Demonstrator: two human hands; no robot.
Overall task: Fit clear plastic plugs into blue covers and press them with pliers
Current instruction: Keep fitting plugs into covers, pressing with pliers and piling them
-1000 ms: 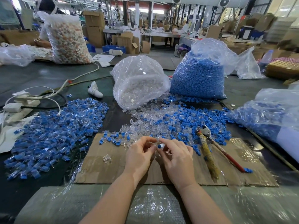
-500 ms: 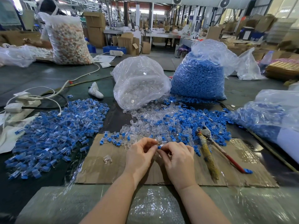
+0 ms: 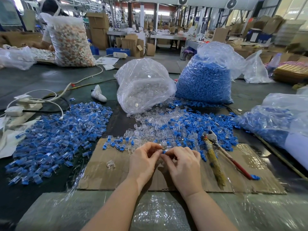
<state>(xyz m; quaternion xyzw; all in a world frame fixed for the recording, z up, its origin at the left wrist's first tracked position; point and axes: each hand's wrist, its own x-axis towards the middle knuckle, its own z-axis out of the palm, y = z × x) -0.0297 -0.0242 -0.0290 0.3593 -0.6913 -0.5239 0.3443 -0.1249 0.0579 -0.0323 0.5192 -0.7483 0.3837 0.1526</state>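
My left hand (image 3: 143,161) and my right hand (image 3: 183,165) meet fingertip to fingertip over the cardboard sheet (image 3: 103,177). Between them sits a small blue cover (image 3: 164,152), pinched by my right fingers, with a clear plastic plug (image 3: 161,148) at my left fingertips pressed against it. Most of both pieces is hidden by the fingers. Pliers (image 3: 215,157) with yellow and red handles lie on the cardboard to the right, untouched. A mixed heap of loose clear plugs and blue covers (image 3: 175,127) spreads just beyond my hands.
A pile of assembled blue-and-clear pieces (image 3: 56,135) lies at left. A bag of clear plugs (image 3: 143,85) and a bag of blue covers (image 3: 205,77) stand behind. Another bag (image 3: 276,120) sits at right. One clear plug (image 3: 110,164) lies alone on the cardboard. Cables and power strips (image 3: 18,107) run far left.
Both hands stay together over the cardboard, shifted only slightly; the fingers keep working the blue cover and the clear plug against each other. The pliers have not moved.
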